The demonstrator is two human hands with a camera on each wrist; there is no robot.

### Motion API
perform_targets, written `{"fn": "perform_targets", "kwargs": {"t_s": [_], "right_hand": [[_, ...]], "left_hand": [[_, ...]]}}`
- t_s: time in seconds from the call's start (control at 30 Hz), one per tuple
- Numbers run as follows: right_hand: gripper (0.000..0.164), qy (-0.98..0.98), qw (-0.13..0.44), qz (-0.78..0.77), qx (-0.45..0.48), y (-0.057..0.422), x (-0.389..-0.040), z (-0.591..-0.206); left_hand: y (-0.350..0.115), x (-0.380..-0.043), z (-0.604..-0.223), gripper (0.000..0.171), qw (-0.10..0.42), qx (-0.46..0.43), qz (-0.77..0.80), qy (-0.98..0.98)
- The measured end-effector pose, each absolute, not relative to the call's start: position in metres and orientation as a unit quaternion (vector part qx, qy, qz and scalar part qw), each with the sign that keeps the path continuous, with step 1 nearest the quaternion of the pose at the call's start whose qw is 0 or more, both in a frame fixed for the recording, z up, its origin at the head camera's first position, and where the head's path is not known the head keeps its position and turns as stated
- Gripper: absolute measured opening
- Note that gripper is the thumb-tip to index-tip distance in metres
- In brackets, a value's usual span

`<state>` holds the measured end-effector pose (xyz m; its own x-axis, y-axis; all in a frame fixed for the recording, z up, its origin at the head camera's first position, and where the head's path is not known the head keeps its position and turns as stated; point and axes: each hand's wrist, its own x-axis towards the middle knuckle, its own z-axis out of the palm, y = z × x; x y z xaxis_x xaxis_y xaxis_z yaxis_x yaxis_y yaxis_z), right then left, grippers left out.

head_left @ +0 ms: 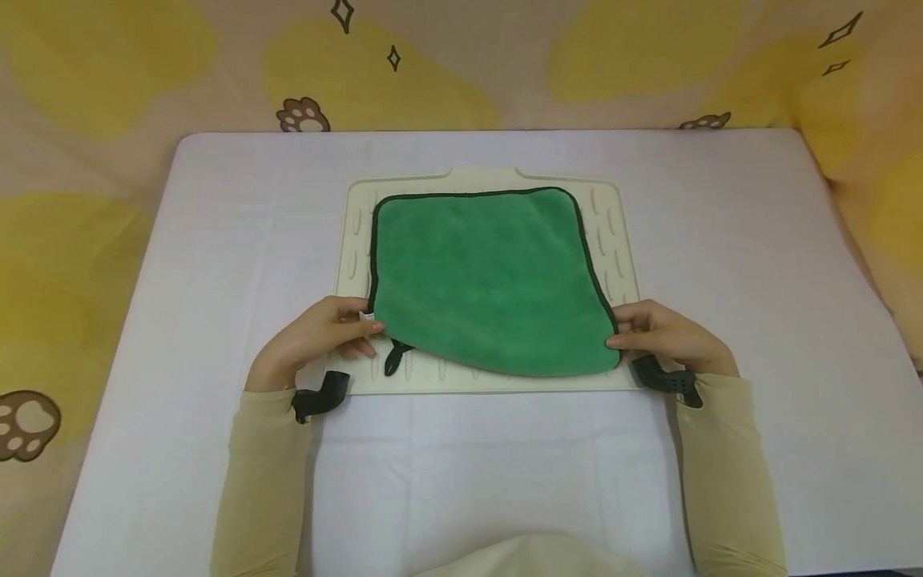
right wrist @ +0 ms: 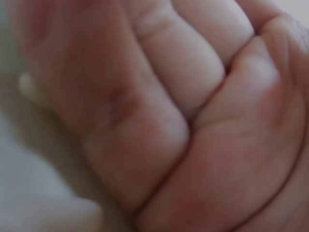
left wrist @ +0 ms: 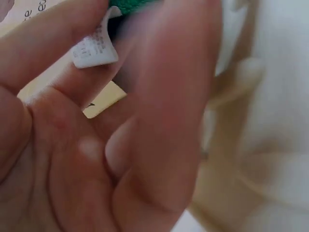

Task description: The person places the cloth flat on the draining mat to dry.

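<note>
A green cloth (head_left: 483, 280) with a dark edging spreads over a cream ribbed board (head_left: 613, 240) in the head view. My left hand (head_left: 317, 332) pinches its near left corner between thumb and fingers. A small white label (left wrist: 96, 50) sticks out beside those fingers in the left wrist view. At the near right corner, my right hand (head_left: 663, 330) pinches the cloth the same way. The near edge bows toward me between the hands. Below the left corner a dark loop (head_left: 393, 357) hangs out. The right wrist view is filled by curled fingers, and the cloth is hidden there.
The board lies on a table with a white cover (head_left: 497, 457). Yellow-patterned fabric (head_left: 404, 72) hangs behind and at both sides. Each wrist carries a black camera mount, a left one (head_left: 322, 396) and a right one (head_left: 667, 381).
</note>
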<state>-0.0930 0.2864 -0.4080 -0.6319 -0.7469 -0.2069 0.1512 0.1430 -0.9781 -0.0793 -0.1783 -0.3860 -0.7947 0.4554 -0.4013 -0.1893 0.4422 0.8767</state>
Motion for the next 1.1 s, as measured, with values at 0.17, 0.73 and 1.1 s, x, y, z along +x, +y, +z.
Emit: {"fn": "perform_targets", "kwargs": {"t_s": [0.17,0.73,1.1], "right_hand": [[0.015,0.678,0.361,-0.603,-0.217,0.2863,-0.0925,-0.4067],[0.013,0.666,0.354,-0.615,-0.229,0.2869,-0.0925,-0.4082],[0.019,0.668,0.363,-0.612,-0.22,0.2898,-0.0932,-0.4069]], "left_hand": [[-0.1797,-0.0775,-0.3844,0.023,0.301,0.083,0.513,0.8],[-0.1812,-0.0758,-0.3803,0.025,0.306,0.106,0.562,0.761],[-0.184,-0.074,-0.3779,0.017,0.315,0.123,0.537,0.773]]}}
